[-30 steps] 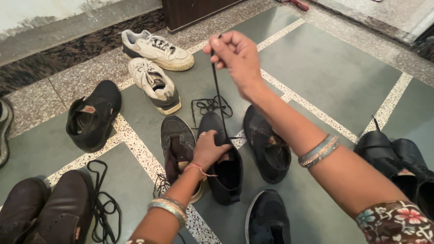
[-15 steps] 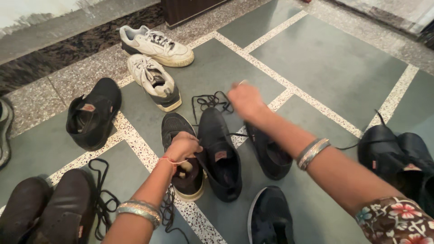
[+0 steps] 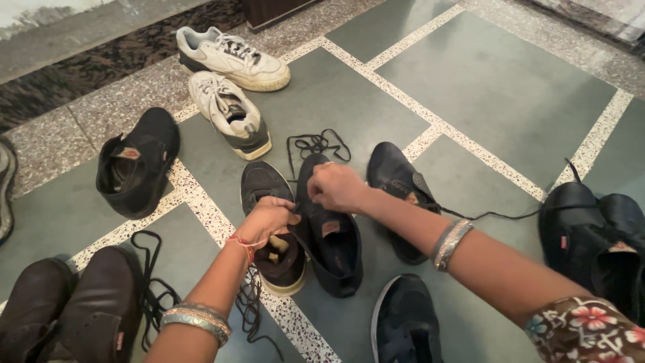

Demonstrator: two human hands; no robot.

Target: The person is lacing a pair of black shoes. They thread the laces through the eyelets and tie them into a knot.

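Two hands on a black shoe amid scattered footwear on a tiled floor.

The left hand (image 3: 269,218) grips the near side of the black shoe (image 3: 329,228) at mid-floor, fingers curled on its collar; the right hand (image 3: 336,187) is clenched over the shoe's top, and whether it pinches a lace is hidden by the knuckles. A grey shoe (image 3: 272,228) lies touching on the left, its opening showing a tan insole. A loose black lace (image 3: 316,143) lies just beyond. White sneakers (image 3: 228,87) sit toward the far left edge. Brown shoes (image 3: 67,302) and black boots (image 3: 598,238) are cut off at the near corners.
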